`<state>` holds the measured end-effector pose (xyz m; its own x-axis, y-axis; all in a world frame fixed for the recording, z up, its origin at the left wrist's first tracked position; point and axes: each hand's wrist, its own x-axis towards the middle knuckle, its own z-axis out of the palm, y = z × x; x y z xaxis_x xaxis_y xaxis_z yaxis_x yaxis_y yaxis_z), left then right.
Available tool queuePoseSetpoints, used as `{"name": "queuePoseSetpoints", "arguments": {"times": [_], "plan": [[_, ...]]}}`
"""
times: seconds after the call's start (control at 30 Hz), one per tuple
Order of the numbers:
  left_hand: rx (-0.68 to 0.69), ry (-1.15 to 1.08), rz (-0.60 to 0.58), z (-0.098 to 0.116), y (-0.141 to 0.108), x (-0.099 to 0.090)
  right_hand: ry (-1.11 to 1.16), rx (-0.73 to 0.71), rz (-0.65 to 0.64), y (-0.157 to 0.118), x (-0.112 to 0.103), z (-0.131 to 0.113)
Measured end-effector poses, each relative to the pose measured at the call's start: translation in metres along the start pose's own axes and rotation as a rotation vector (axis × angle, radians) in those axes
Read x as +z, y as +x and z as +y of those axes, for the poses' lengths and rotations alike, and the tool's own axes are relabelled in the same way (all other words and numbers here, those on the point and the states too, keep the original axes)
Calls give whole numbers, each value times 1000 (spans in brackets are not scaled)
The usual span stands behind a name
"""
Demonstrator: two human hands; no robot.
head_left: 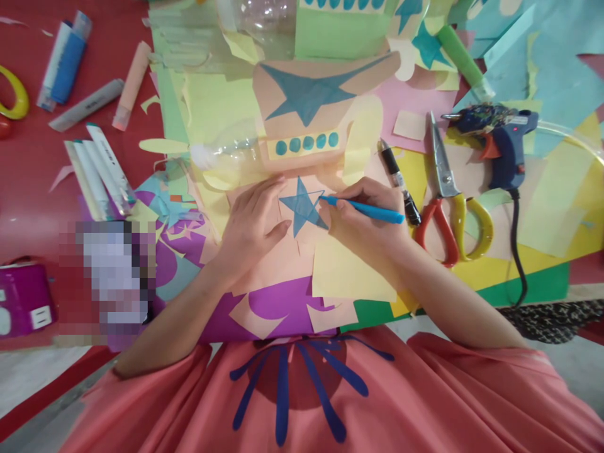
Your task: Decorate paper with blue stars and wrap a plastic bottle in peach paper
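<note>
My right hand is closed around a blue marker, its tip at the upper right point of a star drawn on peach paper. Most of the star is coloured blue; that one point shows only an outline. My left hand lies on the same paper to the left of the star, fingers stretched out and thumb apart. Just beyond lies a plastic bottle partly wrapped in peach paper, bearing a large blue star and a yellow strip with blue dots.
Right of my hand lie a black pen, scissors with red and yellow handles, and a blue glue gun with its cord. Several markers rest at left on the red table. Paper scraps surround the work.
</note>
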<state>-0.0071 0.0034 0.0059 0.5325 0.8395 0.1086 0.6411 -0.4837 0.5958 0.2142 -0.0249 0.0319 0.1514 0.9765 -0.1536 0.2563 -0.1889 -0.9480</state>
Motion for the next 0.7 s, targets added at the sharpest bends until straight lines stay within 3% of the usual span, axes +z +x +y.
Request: {"name": "queuePoseSetpoints", "arguments": {"times": [0.7], "plan": [[18,-24,26,0,0,0,4,-28,27,1,-1,-4]]}}
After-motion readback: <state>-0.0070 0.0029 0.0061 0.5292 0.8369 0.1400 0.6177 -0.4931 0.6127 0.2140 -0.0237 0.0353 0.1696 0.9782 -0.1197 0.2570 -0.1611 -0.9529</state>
